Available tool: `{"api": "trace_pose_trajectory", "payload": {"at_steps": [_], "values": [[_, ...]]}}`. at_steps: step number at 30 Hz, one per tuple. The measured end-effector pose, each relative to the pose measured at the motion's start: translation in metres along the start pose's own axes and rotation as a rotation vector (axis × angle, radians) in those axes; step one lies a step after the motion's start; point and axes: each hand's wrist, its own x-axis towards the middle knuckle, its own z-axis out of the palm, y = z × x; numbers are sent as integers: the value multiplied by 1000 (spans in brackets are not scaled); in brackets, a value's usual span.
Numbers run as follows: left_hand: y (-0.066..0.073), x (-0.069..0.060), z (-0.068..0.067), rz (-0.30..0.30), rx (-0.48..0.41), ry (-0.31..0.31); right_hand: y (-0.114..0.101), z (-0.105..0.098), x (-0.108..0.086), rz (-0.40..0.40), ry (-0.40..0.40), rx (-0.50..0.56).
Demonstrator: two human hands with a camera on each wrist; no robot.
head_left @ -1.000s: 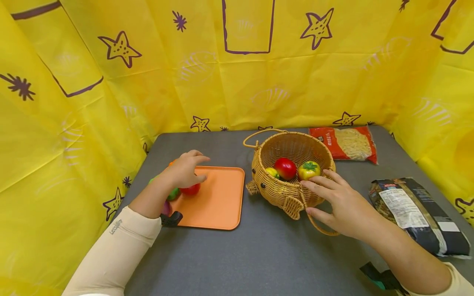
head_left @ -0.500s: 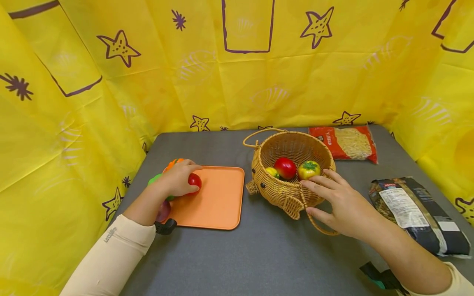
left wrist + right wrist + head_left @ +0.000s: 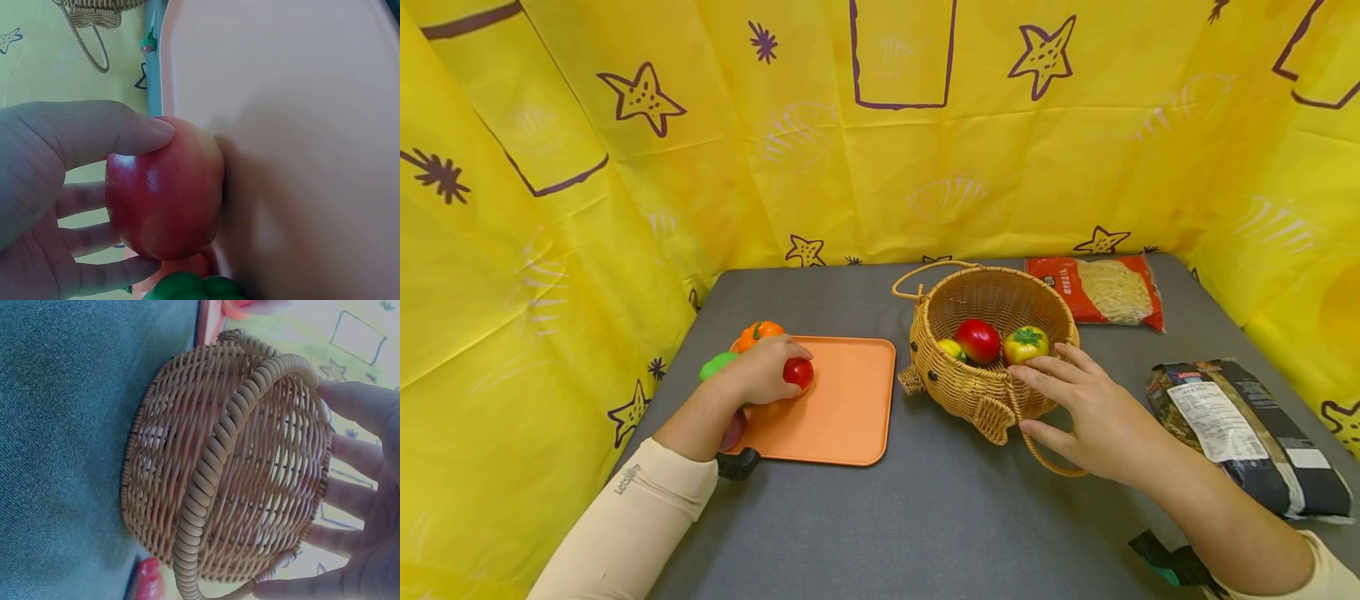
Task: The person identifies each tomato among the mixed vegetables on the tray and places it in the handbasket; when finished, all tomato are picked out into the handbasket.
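Observation:
My left hand (image 3: pixel 763 372) holds a red apple (image 3: pixel 798 375) over the left part of an orange tray (image 3: pixel 850 408). In the left wrist view the thumb lies on one side of the apple (image 3: pixel 165 187), with fingers around the other; whether it touches the tray is unclear. My right hand (image 3: pixel 1086 412) rests its fingertips on the near rim of a wicker basket (image 3: pixel 962 396), its thumb beside the handle. Inside the basket sit a red fruit (image 3: pixel 978 341), a yellow fruit with a green top (image 3: pixel 1027 346) and a partly hidden yellow one (image 3: pixel 952 349).
Around the left hand lie an orange pumpkin-like piece (image 3: pixel 758 334), a green piece (image 3: pixel 718 364) and a purple one (image 3: pixel 733 430), all partly covered. Behind the basket is a red food packet (image 3: pixel 1105 290). A dark packet (image 3: pixel 1247 437) lies at the right. Yellow cloth (image 3: pixel 880 192) surrounds the table.
My left hand has drawn back leftward, come down on the apple and taken hold of it; the apple has since shifted slightly right. The right hand and basket have stayed put.

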Motion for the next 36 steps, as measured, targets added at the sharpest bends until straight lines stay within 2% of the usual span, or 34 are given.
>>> {"api": "trace_pose_trajectory", "payload": {"at_steps": [8, 17, 25, 36], "values": [[3, 5, -1, -11, -28, 23, 0, 0, 0, -1, 0, -4], [16, 15, -8, 2, -84, 73, 0, 0, 0, 3, -6, -4], [37, 27, -23, 3, -90, 100, 0, 1, 0, 6, -3, -4], [70, 46, -47, 77, -60, 123, 0, 1, 0, 5, -3, -5]]}}
